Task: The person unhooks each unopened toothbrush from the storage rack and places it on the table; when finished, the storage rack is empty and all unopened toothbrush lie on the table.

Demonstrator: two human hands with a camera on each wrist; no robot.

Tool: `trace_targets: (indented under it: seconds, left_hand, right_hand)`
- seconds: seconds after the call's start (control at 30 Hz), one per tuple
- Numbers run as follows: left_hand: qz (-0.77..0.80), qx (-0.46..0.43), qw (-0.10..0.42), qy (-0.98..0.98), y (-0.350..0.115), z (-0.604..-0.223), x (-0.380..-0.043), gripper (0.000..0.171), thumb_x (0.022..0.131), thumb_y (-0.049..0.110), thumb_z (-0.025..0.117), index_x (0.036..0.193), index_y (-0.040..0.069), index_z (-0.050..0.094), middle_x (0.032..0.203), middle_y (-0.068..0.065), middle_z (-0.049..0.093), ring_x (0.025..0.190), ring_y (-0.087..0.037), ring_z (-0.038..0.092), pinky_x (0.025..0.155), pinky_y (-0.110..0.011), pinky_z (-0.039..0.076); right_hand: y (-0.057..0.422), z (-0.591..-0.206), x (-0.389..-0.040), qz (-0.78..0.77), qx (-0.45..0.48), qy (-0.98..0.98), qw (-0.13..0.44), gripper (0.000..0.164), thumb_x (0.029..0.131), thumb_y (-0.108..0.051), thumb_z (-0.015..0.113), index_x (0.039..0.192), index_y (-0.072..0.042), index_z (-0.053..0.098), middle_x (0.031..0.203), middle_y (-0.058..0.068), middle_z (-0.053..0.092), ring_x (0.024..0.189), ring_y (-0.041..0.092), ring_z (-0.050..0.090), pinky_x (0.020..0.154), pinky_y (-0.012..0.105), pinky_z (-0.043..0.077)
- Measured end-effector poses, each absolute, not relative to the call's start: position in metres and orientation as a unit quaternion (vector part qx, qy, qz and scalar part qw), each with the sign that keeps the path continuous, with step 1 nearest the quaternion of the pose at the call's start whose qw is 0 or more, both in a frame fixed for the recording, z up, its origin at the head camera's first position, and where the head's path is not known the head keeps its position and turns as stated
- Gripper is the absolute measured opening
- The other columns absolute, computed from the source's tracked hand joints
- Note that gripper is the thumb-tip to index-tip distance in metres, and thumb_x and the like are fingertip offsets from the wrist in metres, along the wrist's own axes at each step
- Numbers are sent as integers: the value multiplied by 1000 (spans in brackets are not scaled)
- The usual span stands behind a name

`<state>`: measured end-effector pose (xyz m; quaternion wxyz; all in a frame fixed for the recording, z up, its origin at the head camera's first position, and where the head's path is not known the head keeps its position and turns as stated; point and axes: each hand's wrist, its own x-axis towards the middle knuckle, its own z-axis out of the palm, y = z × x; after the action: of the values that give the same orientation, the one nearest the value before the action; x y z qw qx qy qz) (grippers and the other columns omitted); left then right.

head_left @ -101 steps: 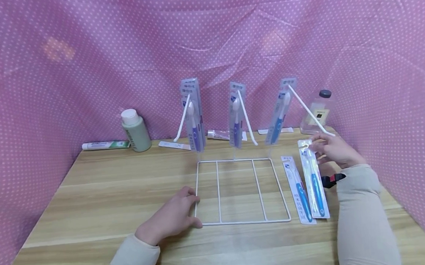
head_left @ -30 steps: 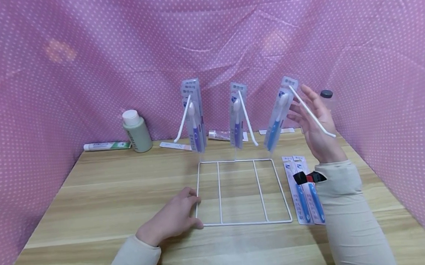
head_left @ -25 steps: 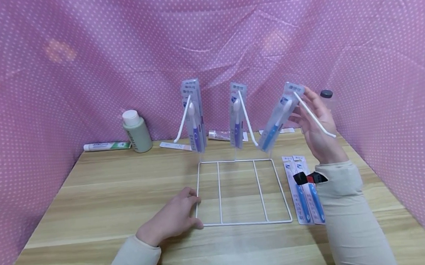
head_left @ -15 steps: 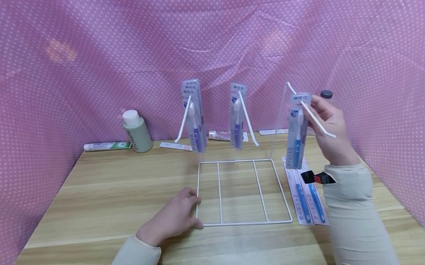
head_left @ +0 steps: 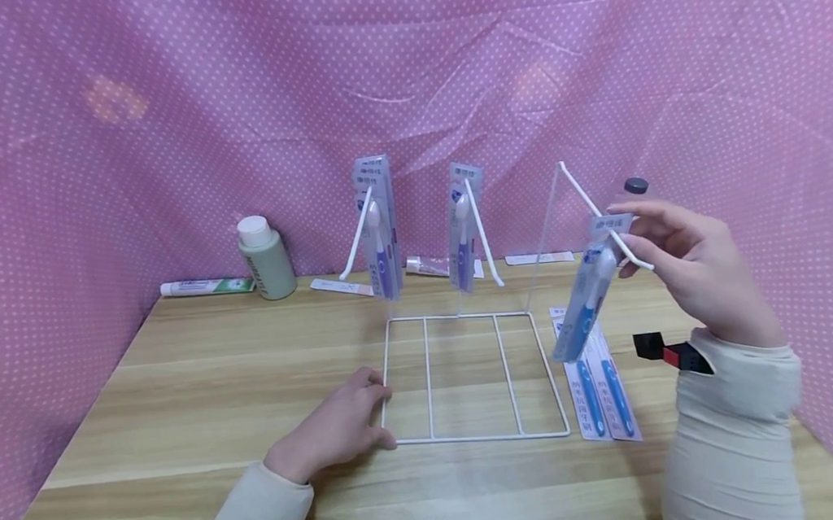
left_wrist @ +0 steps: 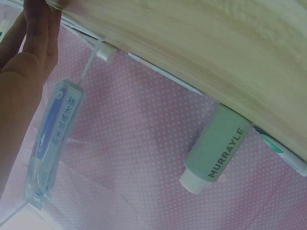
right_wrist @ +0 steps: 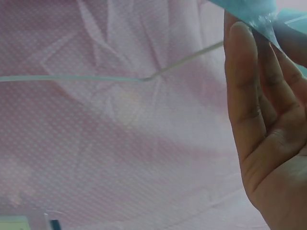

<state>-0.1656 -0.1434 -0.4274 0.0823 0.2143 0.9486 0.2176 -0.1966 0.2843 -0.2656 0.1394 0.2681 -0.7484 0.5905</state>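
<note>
In the head view, my right hand (head_left: 711, 273) pinches the top of a blue packaged toothbrush (head_left: 585, 304). The package is tilted and still on the right hook (head_left: 580, 186) of a white wire display rack (head_left: 475, 439), near the hook's front end. Whether a second package is stacked behind it I cannot tell. The right wrist view shows the fingertips (right_wrist: 242, 36) at the clear packaging. My left hand (head_left: 337, 425) rests against the left side of the rack's base, thumb by the front corner. Purple packaged toothbrushes hang on the left hook (head_left: 380, 238) and middle hook (head_left: 484, 234).
Two blue packaged toothbrushes (head_left: 614, 391) lie side by side right of the rack. Along the back stand a green bottle (head_left: 267, 259) and, partly behind my right hand, a black-capped bottle (head_left: 635, 186). A toothpaste tube (head_left: 206, 286) lies back left. Pink dotted cloth surrounds the table.
One blue packaged toothbrush now lies straight beside the other on the table. My right hand has risen to the right hook and drawn the hanging package toward its front end. Left hand unmoved.
</note>
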Motion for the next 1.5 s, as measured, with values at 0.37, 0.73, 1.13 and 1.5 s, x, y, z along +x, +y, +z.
trace_targets:
  seconds: [0.37,0.73,1.13,1.5]
  left_hand:
    - [215,215,81,949,-144,-430,-166,69,78,31,95,132,-4,70,141,-17,59,122,-30,64,109,-47,56]
    - [220,221,79,947,-144,-429,-166,67,78,29,95,130,-5,70,139,-18,59,120,-30,64,108,-47,56]
    - [215,218,82,948,-143,-426,-167,67,79,30,94,131,-4,70,140,-17,59,120,-29,64,109,-47,56]
    - [215,211,84,950,-142,-427,-165,67,79,30,95,131,-4,70,141,-18,58,121,-30,64,109,-48,56]
  right_hand:
    - [301,-256,-169,477,246,-829,159,47,95,17,66,139,0,62,100,-3,79,74,11,74,75,17,62]
    - [307,-253,-155,438,257,-842,182,48,91,21,68,134,2,65,94,-3,79,69,10,73,65,15,58]
    - [323,-258,-157,632,307,-692,168,44,91,29,58,133,17,56,101,11,79,72,16,77,75,19,63]
    - [361,-284,-195,656,212,-714,123,36,101,15,57,133,-1,60,99,4,76,70,14,73,62,23,62]
